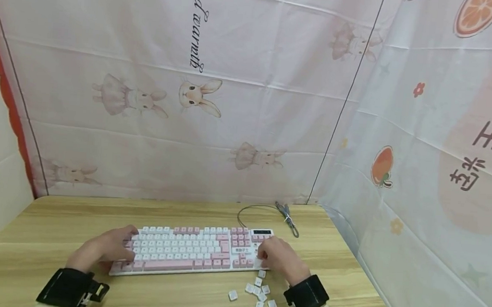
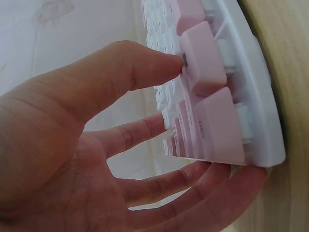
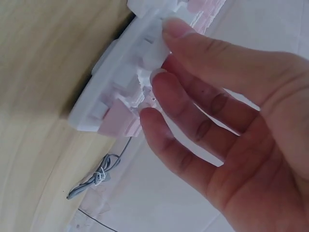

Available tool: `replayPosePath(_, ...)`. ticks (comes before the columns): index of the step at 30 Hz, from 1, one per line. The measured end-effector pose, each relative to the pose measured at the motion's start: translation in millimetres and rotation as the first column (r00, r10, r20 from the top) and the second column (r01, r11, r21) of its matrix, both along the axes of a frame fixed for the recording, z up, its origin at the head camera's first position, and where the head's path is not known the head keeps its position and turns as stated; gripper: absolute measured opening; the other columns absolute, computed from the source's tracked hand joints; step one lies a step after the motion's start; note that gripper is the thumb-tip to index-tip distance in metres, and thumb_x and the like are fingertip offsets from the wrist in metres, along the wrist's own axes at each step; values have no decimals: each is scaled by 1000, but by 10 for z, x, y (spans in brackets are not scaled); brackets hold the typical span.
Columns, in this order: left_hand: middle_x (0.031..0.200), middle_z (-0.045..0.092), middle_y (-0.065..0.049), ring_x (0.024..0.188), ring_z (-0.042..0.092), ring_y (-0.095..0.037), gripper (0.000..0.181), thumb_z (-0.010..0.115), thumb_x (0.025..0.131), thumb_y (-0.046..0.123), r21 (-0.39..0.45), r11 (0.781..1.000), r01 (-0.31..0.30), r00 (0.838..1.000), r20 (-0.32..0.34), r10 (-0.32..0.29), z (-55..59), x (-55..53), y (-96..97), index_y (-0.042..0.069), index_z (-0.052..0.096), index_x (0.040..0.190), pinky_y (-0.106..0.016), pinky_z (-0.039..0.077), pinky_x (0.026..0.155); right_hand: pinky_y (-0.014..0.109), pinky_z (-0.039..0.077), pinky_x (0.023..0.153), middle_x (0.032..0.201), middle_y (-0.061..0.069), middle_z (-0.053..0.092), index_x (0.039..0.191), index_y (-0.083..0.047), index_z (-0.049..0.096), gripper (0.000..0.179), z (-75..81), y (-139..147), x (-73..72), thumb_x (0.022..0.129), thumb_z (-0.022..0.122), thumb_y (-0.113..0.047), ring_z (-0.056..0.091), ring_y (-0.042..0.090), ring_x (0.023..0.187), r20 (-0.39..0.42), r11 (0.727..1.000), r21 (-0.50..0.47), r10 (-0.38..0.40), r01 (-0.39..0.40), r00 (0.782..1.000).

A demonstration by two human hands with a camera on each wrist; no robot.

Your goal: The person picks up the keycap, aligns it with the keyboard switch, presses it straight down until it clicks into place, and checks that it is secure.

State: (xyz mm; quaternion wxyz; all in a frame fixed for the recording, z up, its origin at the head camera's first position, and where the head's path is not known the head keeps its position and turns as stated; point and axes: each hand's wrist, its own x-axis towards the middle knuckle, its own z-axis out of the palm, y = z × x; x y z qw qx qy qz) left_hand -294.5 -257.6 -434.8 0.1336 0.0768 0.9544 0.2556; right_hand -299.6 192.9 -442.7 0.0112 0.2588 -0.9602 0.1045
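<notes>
A white and pink keyboard (image 1: 168, 265) lies on the wooden table. My left hand (image 1: 110, 245) holds its left end: the thumb rests on a pink key (image 2: 205, 58) in the front row, and the other fingers curve along the end and its edge. Over the number pad on the right is my right hand (image 1: 279, 256), with its fingers bent. Its thumb and fingertips pinch a white keycap (image 3: 157, 50), partly hidden by the fingers. Several loose white keycaps (image 1: 249, 288) lie in front of the keyboard's right end, near the right wrist.
A grey cable (image 1: 286, 214), tied in a bundle, lies behind the keyboard's right end. The wooden table (image 1: 182, 302) meets a printed cloth (image 1: 210, 170) at the back, and another cloth (image 1: 416, 196) hangs along the right side.
</notes>
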Motion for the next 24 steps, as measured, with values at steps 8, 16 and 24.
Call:
replayPosePath(8, 142, 51, -37, 105, 54, -37, 67, 77, 84, 21, -15, 1000, 18, 1000, -21, -18, 12, -11, -5, -2, 48, 140, -48, 50, 83, 23, 52, 71, 88, -2, 76, 94, -12, 80, 14, 152, -123, 89, 82, 84, -6, 64, 8, 79, -44, 995, 16, 99, -98, 994)
replayPosePath(16, 142, 51, -37, 106, 54, -37, 67, 78, 84, 21, -11, 1000, 17, 1000, -18, -17, 5, -11, -10, -2, 49, 140, -52, 49, 87, 15, 46, 67, 80, -8, 71, 91, -13, 80, 14, 212, -402, 284, 81, 84, -6, 58, 2, 72, 106, 981, -40, 191, -188, 976)
replayPosePath(24, 142, 51, -37, 107, 54, -39, 66, 78, 85, 21, -4, 1000, 21, 1000, -18, -21, 1, -3, -16, -2, 49, 139, -55, 48, 90, 15, 45, 66, 80, -11, 69, 91, -18, 80, 16, 176, -610, 433, 79, 87, -9, 51, -2, 70, 164, 977, 9, 207, -211, 965)
